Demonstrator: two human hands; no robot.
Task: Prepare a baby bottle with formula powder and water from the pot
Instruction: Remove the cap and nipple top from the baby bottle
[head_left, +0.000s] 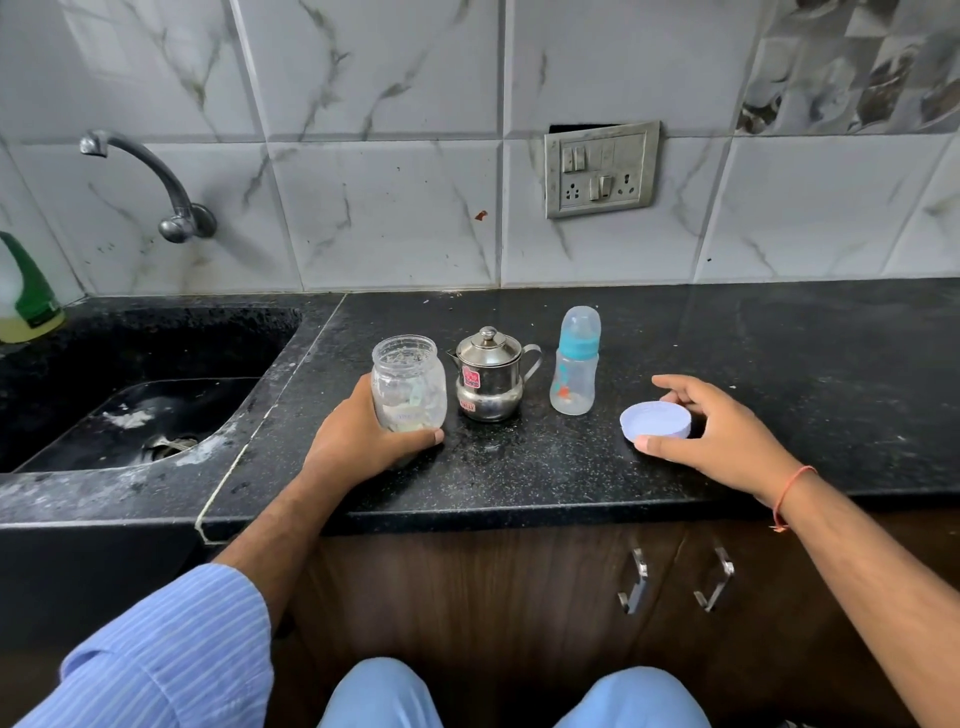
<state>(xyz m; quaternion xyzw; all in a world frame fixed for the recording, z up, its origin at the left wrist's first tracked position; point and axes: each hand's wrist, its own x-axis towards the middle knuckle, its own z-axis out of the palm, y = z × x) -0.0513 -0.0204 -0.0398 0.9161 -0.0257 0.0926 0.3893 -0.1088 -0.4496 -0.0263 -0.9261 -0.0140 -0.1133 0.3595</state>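
My left hand (358, 441) grips a clear glass jar (409, 382) that stands lidless on the black counter, with some pale powder in its bottom. A small steel pot (488, 379) with a lid and handle stands just right of the jar. Right of the pot is the baby bottle (575, 361), upright, with a teal collar and clear cap on. My right hand (717, 436) holds the jar's white lid (655, 422) flat on the counter, thumb and fingers at its rim.
A black sink (140, 410) with a wall tap (150, 182) lies left of the counter. A green-capped bottle (26, 296) stands at the far left edge. A switch panel (601, 169) is on the tiled wall. Cabinet handles (675, 579) sit below the counter edge.
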